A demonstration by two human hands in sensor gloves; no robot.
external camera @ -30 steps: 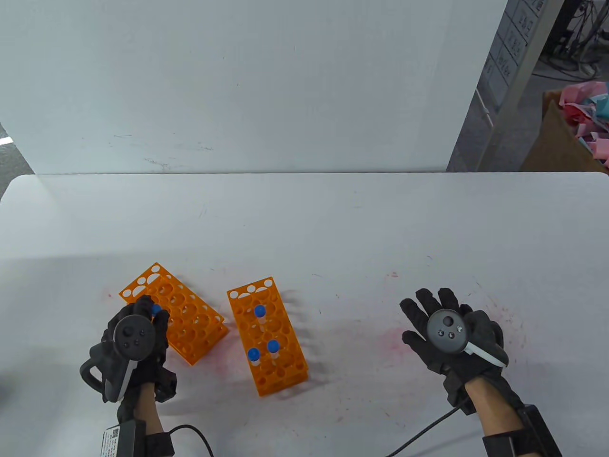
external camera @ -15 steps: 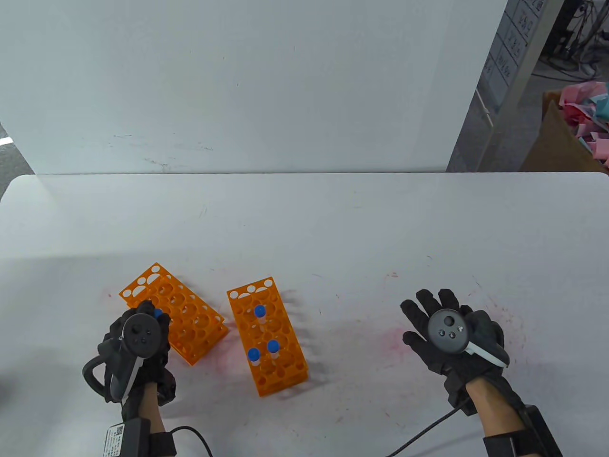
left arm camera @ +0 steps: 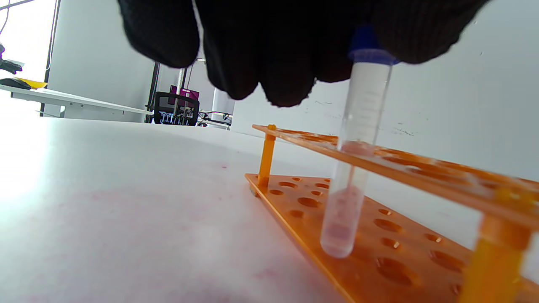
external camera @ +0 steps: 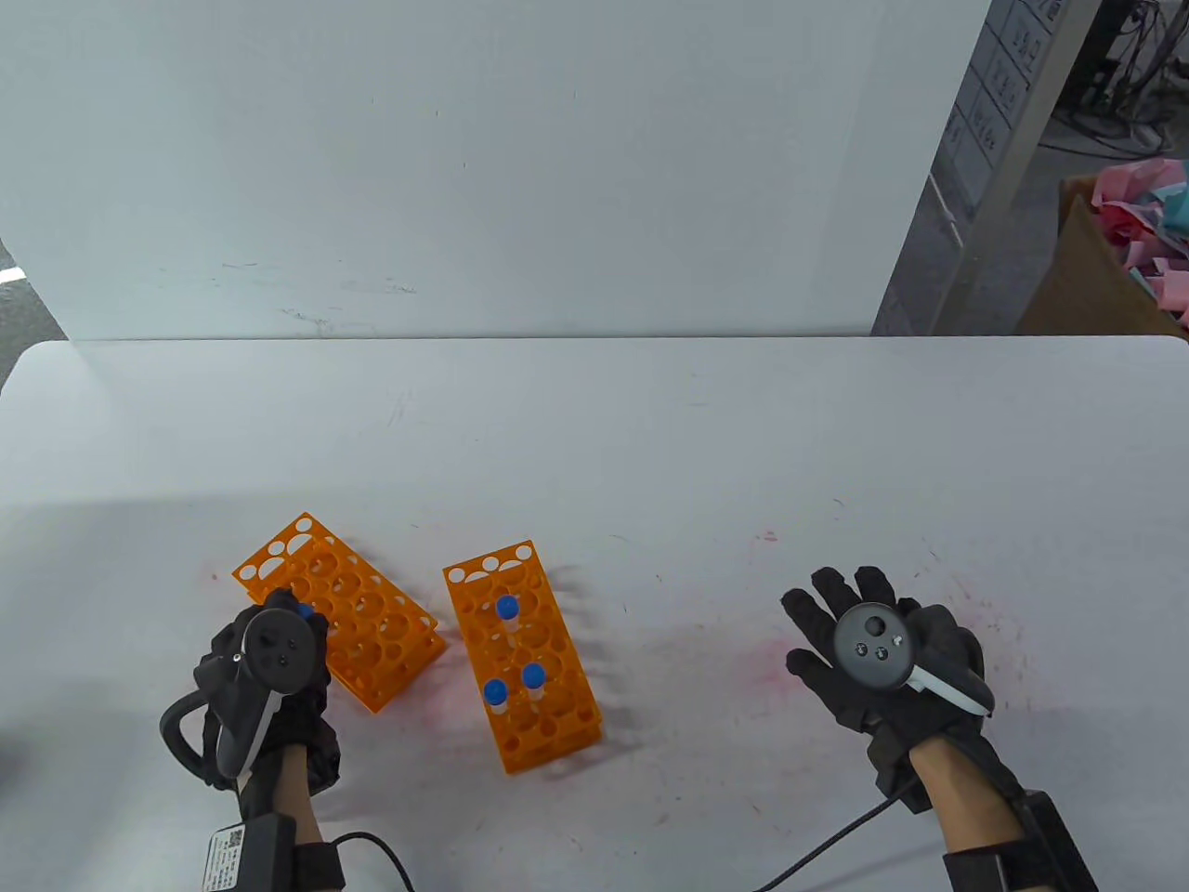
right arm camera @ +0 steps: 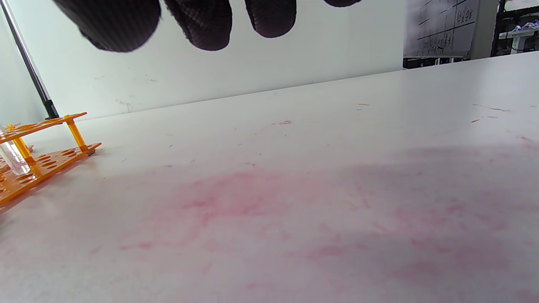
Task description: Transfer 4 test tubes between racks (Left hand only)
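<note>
Two orange racks lie on the white table. The left rack (external camera: 358, 621) shows in the left wrist view (left arm camera: 379, 235). My left hand (external camera: 269, 664) grips the blue cap of a clear test tube (left arm camera: 351, 168), which stands upright through a hole in the left rack's top plate, its tip at the bottom plate. Its cap peeks out by my fingers (external camera: 304, 611). The right rack (external camera: 520, 650) holds three blue-capped tubes (external camera: 507, 609) (external camera: 532, 676) (external camera: 496, 692). My right hand (external camera: 873, 650) rests flat and empty on the table, fingers spread.
A white wall panel (external camera: 464, 167) stands behind the table. Pink stains (external camera: 762, 650) mark the table top between the racks and my right hand. A cardboard box (external camera: 1105, 269) with coloured scraps sits off the table at the far right. The right rack's edge shows in the right wrist view (right arm camera: 38, 160).
My left hand has sunk a little toward me and lower, taking the tube deeper into the left rack. The right hand and the right rack have not moved.
</note>
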